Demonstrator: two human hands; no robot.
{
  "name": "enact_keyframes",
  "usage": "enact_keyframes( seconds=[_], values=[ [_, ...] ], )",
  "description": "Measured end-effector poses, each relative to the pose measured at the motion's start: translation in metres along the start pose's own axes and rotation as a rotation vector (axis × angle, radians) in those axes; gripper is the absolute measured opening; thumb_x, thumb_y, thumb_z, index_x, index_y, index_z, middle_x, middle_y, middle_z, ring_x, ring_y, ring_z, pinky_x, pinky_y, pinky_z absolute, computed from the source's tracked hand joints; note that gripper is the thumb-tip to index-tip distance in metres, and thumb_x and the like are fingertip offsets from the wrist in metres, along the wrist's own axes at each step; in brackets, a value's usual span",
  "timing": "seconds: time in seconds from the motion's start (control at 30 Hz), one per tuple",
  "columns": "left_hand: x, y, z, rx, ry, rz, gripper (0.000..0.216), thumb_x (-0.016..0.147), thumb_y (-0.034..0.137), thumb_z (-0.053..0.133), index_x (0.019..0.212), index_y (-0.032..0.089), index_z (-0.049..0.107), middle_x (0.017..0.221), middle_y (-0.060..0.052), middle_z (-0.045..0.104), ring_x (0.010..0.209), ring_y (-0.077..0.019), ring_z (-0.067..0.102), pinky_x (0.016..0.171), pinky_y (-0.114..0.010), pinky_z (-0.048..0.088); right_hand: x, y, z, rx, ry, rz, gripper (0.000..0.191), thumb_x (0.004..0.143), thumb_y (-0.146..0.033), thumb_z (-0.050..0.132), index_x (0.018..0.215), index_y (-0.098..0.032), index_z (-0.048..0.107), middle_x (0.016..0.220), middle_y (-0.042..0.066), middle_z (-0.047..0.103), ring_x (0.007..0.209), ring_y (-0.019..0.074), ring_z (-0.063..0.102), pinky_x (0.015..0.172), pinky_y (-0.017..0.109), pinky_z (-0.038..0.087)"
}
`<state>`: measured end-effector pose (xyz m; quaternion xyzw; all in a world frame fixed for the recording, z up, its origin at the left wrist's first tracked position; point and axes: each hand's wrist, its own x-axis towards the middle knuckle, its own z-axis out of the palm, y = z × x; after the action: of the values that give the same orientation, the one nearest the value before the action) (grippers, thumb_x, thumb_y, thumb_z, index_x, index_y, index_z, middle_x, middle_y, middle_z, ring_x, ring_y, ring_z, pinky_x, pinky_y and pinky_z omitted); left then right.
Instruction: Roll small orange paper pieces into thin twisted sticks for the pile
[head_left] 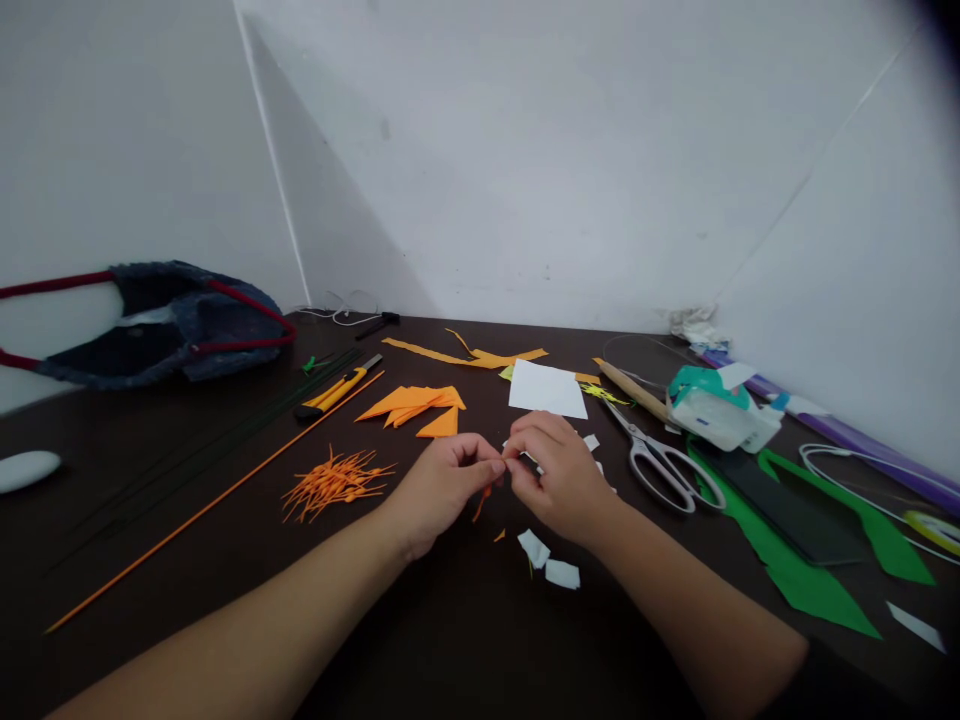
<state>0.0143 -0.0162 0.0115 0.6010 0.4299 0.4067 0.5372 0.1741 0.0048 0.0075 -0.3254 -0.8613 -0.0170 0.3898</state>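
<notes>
Fingertips meet in the middle of the table, where my left hand pinches a thin orange paper strip whose end hangs below the fingers. My right hand is closed in a pinch right against the left fingertips; what sits between its fingers is hidden. A pile of thin twisted orange paper pieces lies left of my left hand. Just beyond it are folded orange paper pieces. Behind my right hand rests a white paper sheet, and small white scraps lie below and around that hand.
Scissors lie to the right, near a wipes pack, green paper and a dark flat phone-like object. At left are a yellow cutter, a long orange stick and a denim bag. A wall stands behind.
</notes>
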Motion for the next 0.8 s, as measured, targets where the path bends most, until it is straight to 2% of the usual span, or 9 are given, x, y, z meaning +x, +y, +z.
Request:
enact_keyframes(
  seconds=[0.17,0.4,0.53,0.67,0.73,0.8],
  values=[
    [0.002,-0.002,0.000,0.146,0.081,0.066,0.014,0.073,0.025,0.055,0.062,0.017,0.052,0.058,0.004,0.046,0.055,-0.0095,0.038,0.053,-0.024,0.030,0.001,-0.007,0.007,-0.091,-0.047,0.052,0.009,0.066,-0.010,0.042,0.066,-0.019,0.043,0.070,0.005,0.051,0.069,0.0183,0.045,0.065,0.032,0.035],
    [-0.001,0.003,-0.002,0.237,0.107,0.082,0.012,0.071,0.019,0.052,0.058,0.018,0.052,0.056,0.004,0.048,0.053,-0.0100,0.039,0.055,-0.024,0.032,0.002,-0.009,0.015,-0.068,0.045,0.112,0.010,0.064,-0.010,0.040,0.065,-0.019,0.041,0.067,0.004,0.048,0.063,0.0167,0.042,0.058,0.030,0.034],
    [-0.003,0.002,-0.002,0.138,0.127,0.090,0.010,0.070,0.019,0.053,0.060,0.018,0.052,0.064,0.002,0.054,0.063,-0.0126,0.047,0.061,-0.026,0.035,0.003,0.008,0.011,-0.057,0.068,0.283,0.010,0.065,-0.010,0.043,0.068,-0.019,0.047,0.068,0.004,0.051,0.064,0.0168,0.046,0.059,0.030,0.035],
    [0.001,-0.001,-0.008,-0.057,0.180,0.039,0.013,0.073,0.026,0.055,0.064,0.017,0.053,0.065,0.000,0.056,0.066,-0.0136,0.050,0.065,-0.027,0.037,0.002,0.019,0.008,0.059,-0.049,0.311,0.014,0.075,-0.014,0.046,0.074,-0.020,0.058,0.076,0.005,0.060,0.073,0.0180,0.053,0.066,0.032,0.038],
    [0.003,-0.001,-0.011,-0.128,0.185,0.038,0.014,0.073,0.028,0.057,0.065,0.017,0.055,0.066,0.000,0.057,0.068,-0.0134,0.050,0.068,-0.027,0.037,0.001,0.018,0.009,0.130,-0.053,0.357,0.012,0.076,-0.019,0.050,0.069,-0.021,0.060,0.070,0.003,0.060,0.069,0.0175,0.053,0.064,0.031,0.038],
    [0.004,-0.001,-0.013,-0.170,0.144,0.023,0.015,0.073,0.029,0.059,0.066,0.016,0.056,0.065,0.000,0.058,0.065,-0.0124,0.049,0.066,-0.026,0.036,0.001,0.012,0.010,0.258,-0.021,0.481,0.014,0.075,-0.028,0.055,0.063,-0.021,0.058,0.060,0.000,0.056,0.059,0.0155,0.050,0.057,0.029,0.037]
  ],
)
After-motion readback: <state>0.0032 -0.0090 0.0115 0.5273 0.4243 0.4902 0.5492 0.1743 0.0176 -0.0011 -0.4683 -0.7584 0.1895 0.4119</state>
